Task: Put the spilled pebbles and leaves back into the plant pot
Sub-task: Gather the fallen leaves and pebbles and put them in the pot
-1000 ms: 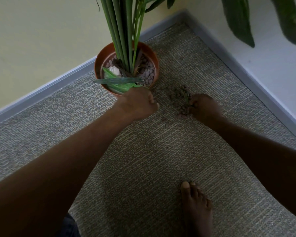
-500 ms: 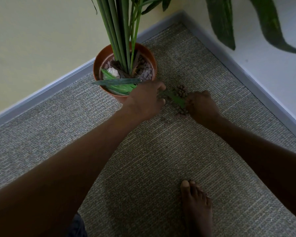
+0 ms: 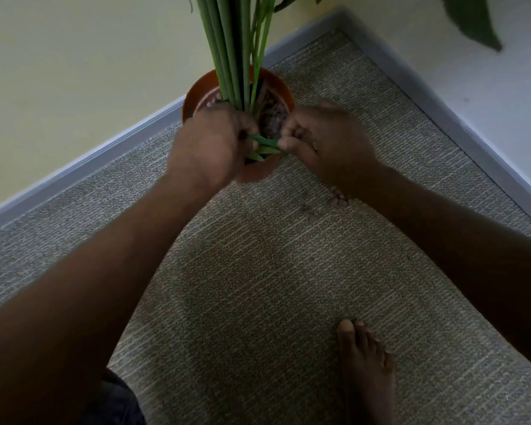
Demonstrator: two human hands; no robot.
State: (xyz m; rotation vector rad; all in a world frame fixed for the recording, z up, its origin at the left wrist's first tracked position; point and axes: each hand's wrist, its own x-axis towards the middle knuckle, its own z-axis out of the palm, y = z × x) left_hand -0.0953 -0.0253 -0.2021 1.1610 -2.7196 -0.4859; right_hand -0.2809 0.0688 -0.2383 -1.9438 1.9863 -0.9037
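An orange plant pot (image 3: 193, 101) with tall green stems stands on the carpet in the room's corner. Both hands hover over its front rim. My left hand (image 3: 209, 145) and my right hand (image 3: 322, 139) each pinch an end of a green leaf (image 3: 265, 142) stretched between them above the pot. More green leaves lie in the pot under it. A few brown pebbles (image 3: 337, 199) remain on the carpet just below my right wrist, partly hidden by the arm. The pot's pebble surface (image 3: 273, 116) shows between the hands.
Grey skirting boards (image 3: 74, 167) meet in the corner behind the pot, walls close on both sides. My bare foot (image 3: 365, 366) rests on the carpet at lower right. A large dark leaf (image 3: 472, 19) hangs at the top right.
Both hands lifted from the carpet to above the pot, carrying the green leaf taken from the pebble pile. The view shifted closer to the pot.
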